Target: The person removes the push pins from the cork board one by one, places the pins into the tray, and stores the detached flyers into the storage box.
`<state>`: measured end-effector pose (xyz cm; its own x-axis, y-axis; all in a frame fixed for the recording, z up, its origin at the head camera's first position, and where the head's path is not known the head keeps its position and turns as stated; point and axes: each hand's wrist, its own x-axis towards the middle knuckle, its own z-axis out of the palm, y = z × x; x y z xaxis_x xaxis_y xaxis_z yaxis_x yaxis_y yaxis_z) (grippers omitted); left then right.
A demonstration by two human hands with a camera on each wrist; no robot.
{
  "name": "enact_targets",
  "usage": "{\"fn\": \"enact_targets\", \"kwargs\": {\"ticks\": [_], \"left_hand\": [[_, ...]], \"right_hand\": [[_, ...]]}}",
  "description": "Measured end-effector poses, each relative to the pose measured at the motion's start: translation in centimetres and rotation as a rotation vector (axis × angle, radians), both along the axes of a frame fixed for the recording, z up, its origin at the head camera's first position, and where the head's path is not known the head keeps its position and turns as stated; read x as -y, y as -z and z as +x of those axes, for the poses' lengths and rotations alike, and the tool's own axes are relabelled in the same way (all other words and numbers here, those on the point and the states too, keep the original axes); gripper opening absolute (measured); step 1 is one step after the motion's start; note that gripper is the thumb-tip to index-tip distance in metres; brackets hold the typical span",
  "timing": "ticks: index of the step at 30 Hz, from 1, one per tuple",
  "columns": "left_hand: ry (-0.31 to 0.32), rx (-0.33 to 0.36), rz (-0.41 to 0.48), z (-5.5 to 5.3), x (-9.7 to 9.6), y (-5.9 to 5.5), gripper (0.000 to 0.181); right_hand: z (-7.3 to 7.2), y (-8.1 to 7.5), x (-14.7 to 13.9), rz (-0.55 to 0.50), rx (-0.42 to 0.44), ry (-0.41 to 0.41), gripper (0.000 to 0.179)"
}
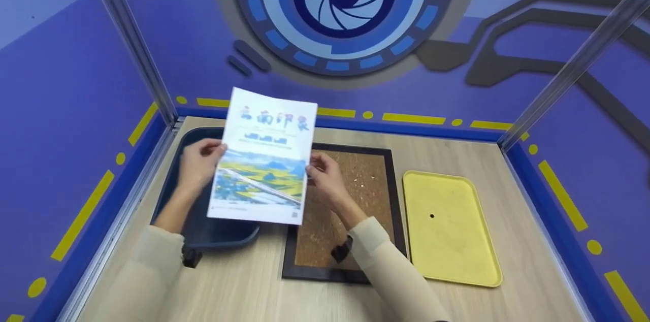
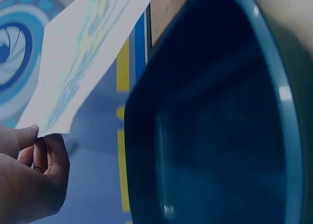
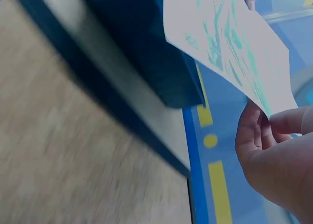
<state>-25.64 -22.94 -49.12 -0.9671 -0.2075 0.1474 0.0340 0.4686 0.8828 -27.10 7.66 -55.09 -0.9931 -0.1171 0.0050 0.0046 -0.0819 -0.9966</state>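
A white printed sheet with coloured Chinese characters and a green and yellow landscape is held up in the head view. My left hand pinches its left edge between thumb and fingers. On the opposite edge, my right hand pinches it the same way. The sheet overlaps a dark blue bin and a dark-framed cork board in this view. In the left wrist view the bin lies beside the pinched sheet, its inside dark. The right wrist view shows the sheet slightly bowed.
A shallow yellow tray with a small black dot lies right of the cork board on the wooden table. Purple walls with metal corner posts close in the back and both sides.
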Motion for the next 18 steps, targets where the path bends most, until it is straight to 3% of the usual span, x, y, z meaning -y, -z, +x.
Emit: {"fn": "enact_targets", "kwargs": {"ticks": [4, 8, 14, 18], "left_hand": [[-0.047, 0.032, 0.018, 0.3, 2.8, -0.8, 0.035], [-0.097, 0.045, 0.006, 0.5, 5.1, -0.8, 0.040], [-0.170, 0.107, -0.020, 0.4, 7.7, 0.3, 0.045], [-0.202, 0.165, -0.035, 0.6, 8.9, 1.4, 0.045]], "right_hand": [[-0.9, -0.6, 3.1, -0.053, -0.015, 0.020, 0.017], [-1.5, -0.9, 5.6, -0.091, -0.022, 0.036, 0.011], [-1.9, -0.4, 8.6, -0.058, 0.012, 0.050, 0.005], [-1.8, 0.6, 10.2, 0.016, 0.051, 0.053, 0.005]]}}
